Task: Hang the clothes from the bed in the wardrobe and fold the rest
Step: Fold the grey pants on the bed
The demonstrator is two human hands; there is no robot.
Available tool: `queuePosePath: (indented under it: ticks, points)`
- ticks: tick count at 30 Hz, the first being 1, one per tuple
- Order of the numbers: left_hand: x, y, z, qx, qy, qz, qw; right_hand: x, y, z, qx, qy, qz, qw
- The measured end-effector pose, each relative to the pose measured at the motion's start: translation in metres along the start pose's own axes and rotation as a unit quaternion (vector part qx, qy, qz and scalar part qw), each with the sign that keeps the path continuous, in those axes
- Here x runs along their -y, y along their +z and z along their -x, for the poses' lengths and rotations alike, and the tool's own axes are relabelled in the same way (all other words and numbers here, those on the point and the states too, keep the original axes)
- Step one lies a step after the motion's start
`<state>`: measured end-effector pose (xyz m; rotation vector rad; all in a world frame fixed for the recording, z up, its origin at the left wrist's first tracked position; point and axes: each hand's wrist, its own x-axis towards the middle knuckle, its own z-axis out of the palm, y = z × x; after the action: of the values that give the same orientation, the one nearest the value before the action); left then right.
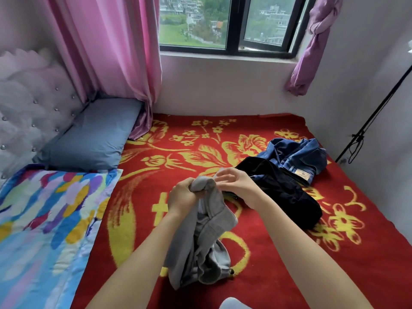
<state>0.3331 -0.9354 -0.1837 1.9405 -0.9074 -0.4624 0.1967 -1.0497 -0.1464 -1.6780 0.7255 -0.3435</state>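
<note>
Clothes number three. One grey garment, a soft fleecy knit with a ribbed band and a small black cord toggle at its lower end, hangs bunched in front of the person with its bottom resting on the blanket. The left hand grips its gathered top in a closed fist. The right hand is just beside it, curled fingers meeting the cloth's upper fold; whether they pinch it cannot be told. One black garment, dark and velvety, lies crumpled to the right on the bed, partly overlapped by one pair of blue denim jeans with a tan waistband patch.

The blanket is thick and red, woven with yellow flowers. One smooth grey-blue pillow leans against a tufted, button-studded headboard, next to one glossy quilt of many colours. Two curtains flank the dark-framed window: one pink, hanging in pleats, and one purple, knotted.
</note>
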Motion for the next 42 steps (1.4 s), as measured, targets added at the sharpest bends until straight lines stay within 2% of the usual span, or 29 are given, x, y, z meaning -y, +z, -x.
queuePosePath:
  ticks: [2, 5, 7, 8, 10, 12, 14, 15, 17, 19, 21, 23, 25, 27, 28, 30, 33, 36, 39, 42]
  points:
    - [0.000, -0.002, -0.003, -0.031, -0.017, 0.017, 0.999, -0.025, -0.006, 0.008, 0.001, 0.031, 0.005, 1.000]
    - [-0.008, -0.008, -0.006, -0.055, -0.011, 0.042, 0.998, -0.057, 0.001, 0.023, 0.060, 0.074, -0.011, 0.995]
    - [-0.017, -0.009, -0.008, -0.065, 0.006, 0.057, 0.996, -0.067, 0.009, 0.028, 0.062, 0.059, -0.037, 0.996]
    - [-0.021, -0.010, -0.008, -0.072, 0.010, 0.069, 0.995, -0.067, 0.011, 0.028, 0.035, 0.040, -0.042, 0.998]
    - [-0.026, -0.011, -0.011, -0.084, 0.007, 0.105, 0.991, -0.057, 0.012, 0.026, -0.074, 0.000, -0.055, 0.996]
    - [-0.031, -0.016, -0.013, -0.079, 0.006, 0.152, 0.985, -0.038, 0.005, 0.022, -0.180, -0.042, -0.075, 0.980]
    - [-0.039, -0.027, -0.015, -0.045, 0.015, 0.164, 0.985, -0.010, -0.005, 0.022, -0.220, -0.091, -0.075, 0.968]
    - [-0.042, -0.035, -0.016, -0.023, 0.023, 0.136, 0.990, 0.006, -0.010, 0.021, -0.216, -0.117, -0.067, 0.967]
    - [-0.046, -0.051, -0.018, 0.025, 0.058, 0.000, 0.998, 0.037, -0.019, 0.020, -0.183, -0.165, -0.021, 0.969]
    - [-0.049, -0.062, -0.015, 0.064, 0.137, -0.123, 0.981, 0.061, -0.021, 0.017, -0.138, -0.204, 0.063, 0.967]
    - [-0.055, -0.060, -0.008, 0.096, 0.203, -0.137, 0.965, 0.073, -0.013, 0.013, -0.088, -0.216, 0.106, 0.967]
    - [-0.055, -0.046, -0.002, 0.074, 0.208, -0.098, 0.970, 0.070, 0.001, 0.009, -0.064, -0.205, 0.107, 0.971]
    - [-0.049, -0.035, 0.002, 0.024, 0.173, -0.058, 0.983, 0.058, 0.011, 0.006, -0.071, -0.166, 0.054, 0.982]
    - [-0.035, -0.028, 0.006, 0.018, 0.134, -0.027, 0.990, 0.041, 0.014, 0.004, -0.076, -0.127, -0.009, 0.989]
    - [-0.028, -0.024, 0.008, 0.029, 0.122, -0.019, 0.992, 0.031, 0.012, 0.005, -0.070, -0.116, -0.008, 0.991]
    - [-0.017, -0.017, 0.015, 0.047, 0.111, -0.019, 0.993, 0.004, 0.008, 0.010, -0.034, -0.079, 0.034, 0.996]
    - [-0.009, -0.008, 0.020, 0.026, 0.090, -0.009, 0.996, -0.048, 0.009, 0.023, 0.012, -0.007, 0.112, 0.994]
    - [-0.005, -0.004, 0.019, 0.003, 0.058, 0.058, 0.997, -0.091, 0.019, 0.035, 0.033, 0.017, 0.160, 0.986]
    - [-0.005, -0.004, 0.020, 0.021, 0.043, 0.166, 0.985, -0.121, 0.031, 0.038, 0.019, 0.043, 0.195, 0.980]
    - [-0.011, -0.003, 0.023, 0.027, 0.054, 0.228, 0.972, -0.146, 0.039, 0.035, -0.016, 0.076, 0.235, 0.969]
